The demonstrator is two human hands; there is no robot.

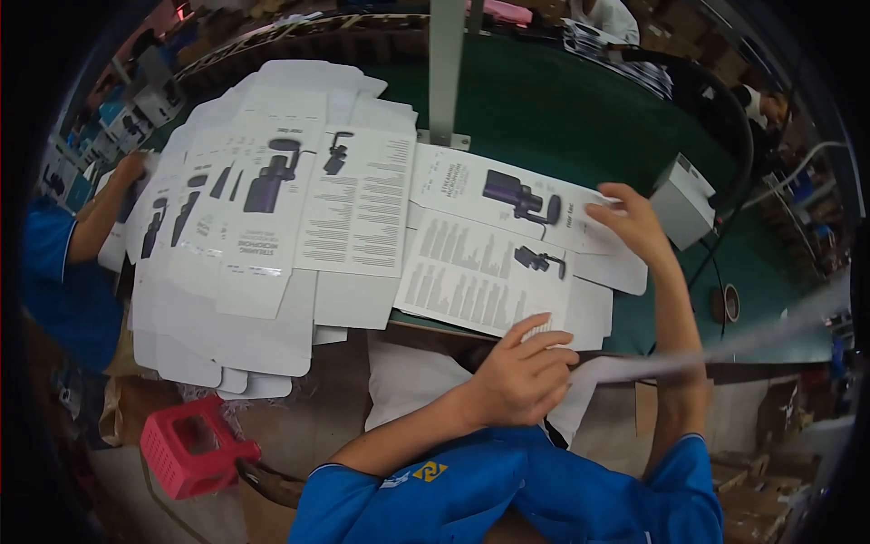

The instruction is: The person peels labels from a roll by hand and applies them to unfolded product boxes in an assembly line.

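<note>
Flat printed carton sheets, white with a dark purple microphone pictured on them, lie in front of me. My left hand (526, 372) is at the near edge of the right-hand carton sheet (485, 276), its fingers curled. A pale, motion-smeared strip (625, 368) runs from that hand across my right forearm toward the right; its material cannot be made out. Above the right end of the same sheets is my right hand (630, 218), fingers and thumb apart, holding nothing that I can see. Whether its fingertips touch the carton is unclear.
A large fanned pile of flat cartons (358, 218) covers the left of the green table (544, 91). A metal post (447, 77) rises behind it. At the right stand a white box (684, 201) and a tape roll (730, 303). A pink basket (186, 449) sits lower left; a co-worker's arm (100, 208) is at left.
</note>
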